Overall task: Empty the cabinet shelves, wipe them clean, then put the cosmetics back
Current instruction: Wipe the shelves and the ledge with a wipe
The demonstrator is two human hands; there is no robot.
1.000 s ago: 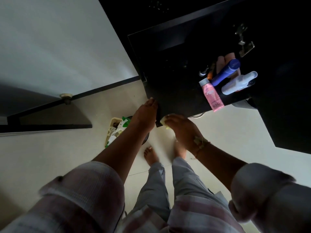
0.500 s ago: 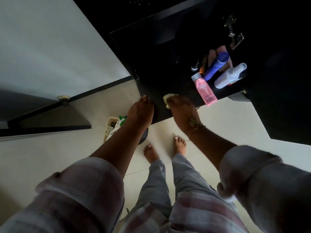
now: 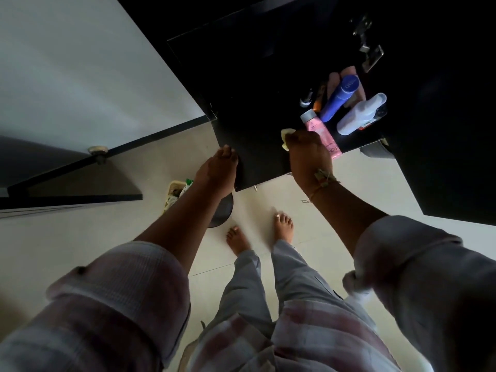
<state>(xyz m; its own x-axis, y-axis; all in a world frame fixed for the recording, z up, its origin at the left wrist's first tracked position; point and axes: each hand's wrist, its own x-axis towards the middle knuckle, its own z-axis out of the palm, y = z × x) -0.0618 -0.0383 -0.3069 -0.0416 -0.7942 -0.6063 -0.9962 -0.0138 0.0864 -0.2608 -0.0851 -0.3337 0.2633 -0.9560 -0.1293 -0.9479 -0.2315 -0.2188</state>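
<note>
Head view: we are watching the right hand [image 3: 308,154] clenching a crumpled pale yellow cloth [image 3: 285,138] on the black cabinet shelf [image 3: 255,103]. It is now farther right than half a second ago and is covering part of the pink plastic tube [image 3: 319,130]. The left hand [image 3: 217,170] is staying at the shelf's front edge; we cannot tell whether it is gripping. A blue cylindrical bottle [image 3: 336,99] and a white plastic bottle [image 3: 357,115] are lying at the shelf's right end. Fingers are hiding most of the cloth, and the small items behind the bottles are too dark to identify.

Single head view, steeply downward, close above shelf [image 3: 257,108] and floor [image 3: 80,242].
</note>
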